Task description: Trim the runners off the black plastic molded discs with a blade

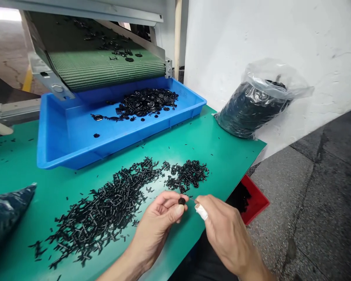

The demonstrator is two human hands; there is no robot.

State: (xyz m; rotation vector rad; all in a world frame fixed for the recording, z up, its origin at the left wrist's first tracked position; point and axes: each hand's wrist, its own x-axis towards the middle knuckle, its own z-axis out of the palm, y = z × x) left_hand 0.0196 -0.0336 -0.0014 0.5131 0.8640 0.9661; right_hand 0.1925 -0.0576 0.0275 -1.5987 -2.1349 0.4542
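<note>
My left hand [163, 218] pinches a small round black part [181, 201] between thumb and fingers, over the green tabletop [222, 156]. Close on its right, my right hand [222, 230] has its fingers closed on a thin pointed tool [192, 199], whose tip is near the black part. White tape [201, 211] wraps a digit of the right hand. Beyond the hands sits a small pile of black parts [190, 173]. A larger heap of black cross-shaped pieces [105, 212] spreads to the left.
A blue tray [119, 142] with black parts stands below the end of a green conveyor belt [105, 68]. A filled clear bag [248, 109] leans by the white wall. Another bag [8, 214] lies at left. A red bin [256, 203] is beneath the table's right edge.
</note>
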